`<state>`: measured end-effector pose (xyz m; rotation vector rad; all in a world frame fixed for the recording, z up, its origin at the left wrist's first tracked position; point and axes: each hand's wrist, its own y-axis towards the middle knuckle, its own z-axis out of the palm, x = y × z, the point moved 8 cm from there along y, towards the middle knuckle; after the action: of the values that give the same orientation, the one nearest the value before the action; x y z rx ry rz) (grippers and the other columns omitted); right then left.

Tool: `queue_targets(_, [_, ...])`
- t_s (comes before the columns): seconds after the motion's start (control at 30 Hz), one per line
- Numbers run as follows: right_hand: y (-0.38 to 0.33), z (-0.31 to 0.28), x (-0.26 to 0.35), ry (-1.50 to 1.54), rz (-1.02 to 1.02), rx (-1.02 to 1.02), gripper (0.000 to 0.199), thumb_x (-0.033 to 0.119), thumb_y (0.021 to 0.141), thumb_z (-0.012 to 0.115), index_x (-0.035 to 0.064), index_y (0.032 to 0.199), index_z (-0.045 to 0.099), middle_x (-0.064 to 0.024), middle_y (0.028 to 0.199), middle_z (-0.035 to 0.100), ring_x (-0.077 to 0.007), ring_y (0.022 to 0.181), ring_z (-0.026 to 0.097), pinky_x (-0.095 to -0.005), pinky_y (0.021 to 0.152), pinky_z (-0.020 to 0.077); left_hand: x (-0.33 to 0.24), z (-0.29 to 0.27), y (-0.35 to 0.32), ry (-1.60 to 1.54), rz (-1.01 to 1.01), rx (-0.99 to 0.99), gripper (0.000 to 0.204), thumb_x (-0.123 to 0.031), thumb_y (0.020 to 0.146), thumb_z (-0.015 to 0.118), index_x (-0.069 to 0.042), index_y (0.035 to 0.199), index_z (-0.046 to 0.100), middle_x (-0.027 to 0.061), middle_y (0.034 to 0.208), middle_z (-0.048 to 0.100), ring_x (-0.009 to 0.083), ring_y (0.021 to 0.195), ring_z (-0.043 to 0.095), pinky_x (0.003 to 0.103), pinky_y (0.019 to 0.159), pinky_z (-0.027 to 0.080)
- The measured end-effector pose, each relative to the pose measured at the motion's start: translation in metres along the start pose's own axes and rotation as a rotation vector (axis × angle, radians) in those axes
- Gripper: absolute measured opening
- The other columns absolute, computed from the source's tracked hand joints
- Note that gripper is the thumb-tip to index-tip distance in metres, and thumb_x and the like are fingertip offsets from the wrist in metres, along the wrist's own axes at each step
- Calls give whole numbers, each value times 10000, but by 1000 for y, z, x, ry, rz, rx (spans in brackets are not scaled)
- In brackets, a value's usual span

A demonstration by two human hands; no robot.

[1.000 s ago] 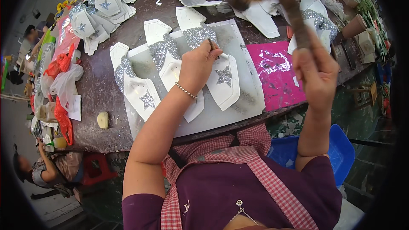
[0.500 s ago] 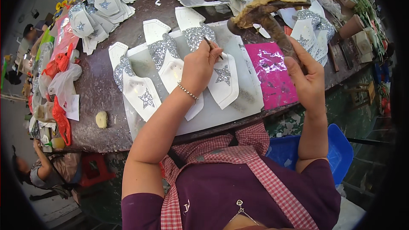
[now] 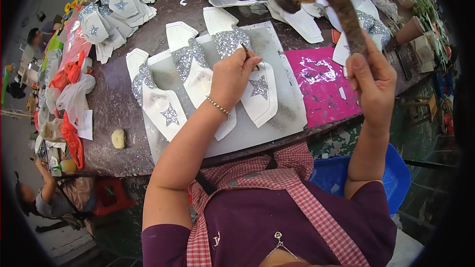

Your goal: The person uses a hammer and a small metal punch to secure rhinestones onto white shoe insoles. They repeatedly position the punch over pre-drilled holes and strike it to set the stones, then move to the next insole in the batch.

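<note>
My left hand [image 3: 231, 75] is closed around a thin dark rod-like punch [image 3: 244, 48], held over the rightmost of three white shoe-upper pieces [image 3: 257, 106] with silver glitter bands and stars. The punch's lower tip is hidden by my fingers. Beside it lie the middle piece [image 3: 187, 62] and the left piece [image 3: 161, 100], all on a pale, smudged board [image 3: 286, 118]. Up at the right, my right hand [image 3: 373, 81] grips the handle of a hammer [image 3: 349, 7], its head wrapped in worn yellowish material and raised over the table.
Stacks of similar pieces [image 3: 121, 10] fill the far left, with more at the back and right. A bright pink mat [image 3: 321, 89] adjoins the board. A yellowish lump [image 3: 118, 139] sits left. Below the table's right edge is a blue bin [image 3: 396, 168]; another person [image 3: 47, 193] sits far left.
My right hand has lifted the hammer up and to the right, partly out of the frame's top. My left hand and the punch have stayed nearly in place.
</note>
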<state>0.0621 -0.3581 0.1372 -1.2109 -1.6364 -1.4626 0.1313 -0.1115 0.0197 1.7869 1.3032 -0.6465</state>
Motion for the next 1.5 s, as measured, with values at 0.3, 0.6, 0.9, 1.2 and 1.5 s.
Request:
queue_targets(0.3, [-10,16,9,-200,-60,87,384,42,974,567,-44,1348,554,-52,875,661,-95,742,556,-240,672,437,-29,9,2,206,174,60,189,-201,902,681,-37,858,597,167,793,677,363,722,657,413,633,507])
queue_targets(0.6, [-32,7,-31,-307,134,128,405,34,970,576,-40,1367,540,-47,1062,634,-88,909,555,-221,801,421,10,-15,-10,-634,-322,21,240,-208,1021,531,26,967,522,146,827,691,216,752,711,314,697,590])
queue_targets(0.9, [-59,11,-65,-156,219,94,444,139,1000,595,11,1417,514,53,732,499,-19,585,381,-188,503,289,67,-242,-152,38,-435,-530,246,-256,996,554,-43,1082,640,100,740,693,167,629,675,298,599,529])
queue_targets(1.2, [-52,60,-47,-82,170,176,454,151,996,611,12,1418,512,42,727,515,-22,580,395,-185,504,299,122,-248,-219,900,-565,-445,253,-324,916,646,-129,1077,638,106,869,664,333,825,664,470,686,523])
queue_targets(1.5, [-52,85,-21,-161,107,250,448,151,983,630,-7,1391,534,50,739,513,-28,596,400,-187,517,299,147,-236,-182,565,-430,-230,201,-218,840,699,-48,946,721,121,973,660,320,1033,610,413,904,491])
